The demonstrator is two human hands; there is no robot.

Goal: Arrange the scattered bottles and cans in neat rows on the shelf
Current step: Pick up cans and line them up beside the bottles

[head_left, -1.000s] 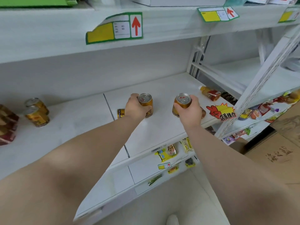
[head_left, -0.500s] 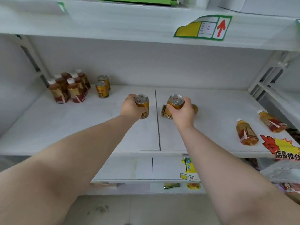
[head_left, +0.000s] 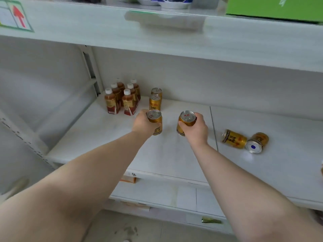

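Note:
My left hand (head_left: 143,122) grips an upright gold can (head_left: 156,122) just in front of two upright gold cans (head_left: 155,101) that stand in a line near the shelf's back left. My right hand (head_left: 196,128) grips a second gold can (head_left: 185,121), slightly tilted, a little to the right. Several brown tea bottles (head_left: 122,98) with white caps stand in rows at the back left corner. Two more gold cans (head_left: 234,138) lie on their sides on the white shelf (head_left: 174,154) to the right.
An upper shelf (head_left: 174,39) overhangs the work area, with a green box (head_left: 272,7) and bowls on it. A white upright post (head_left: 90,70) bounds the shelf on the left. Lower shelves with small packets sit below.
Both hands have carried their cans leftward along the shelf, close to the standing cans and bottles. The view has swung left, leaving the two lying cans to the right.

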